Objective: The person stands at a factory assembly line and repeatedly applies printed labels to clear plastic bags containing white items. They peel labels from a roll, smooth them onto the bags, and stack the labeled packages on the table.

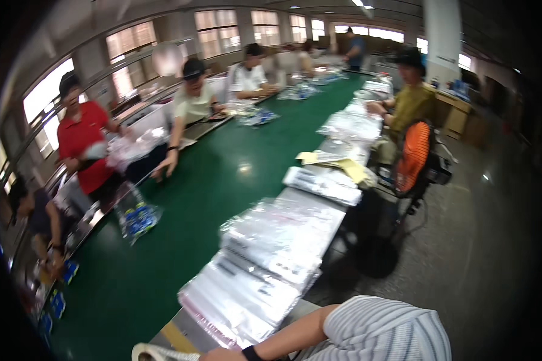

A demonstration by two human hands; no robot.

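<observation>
My right arm, in a striped sleeve with a dark wristband, reaches leftward along the lower edge. My right hand [223,355] is mostly cut off there and its fingers do not show. Just left of it is a whitish roll [156,352], partly cut off by the edge; whether the hand touches it I cannot tell. Beyond the hand, flat clear plastic bags [247,292] lie in overlapping stacks on a grey side ledge. My left hand is out of view.
A long green conveyor table [223,174] runs away to the upper right. On it lies a clear bag of blue-green items [140,218]. Several people work along its far side. A person in yellow-green [412,99] sits at the right, near an orange fan [413,157].
</observation>
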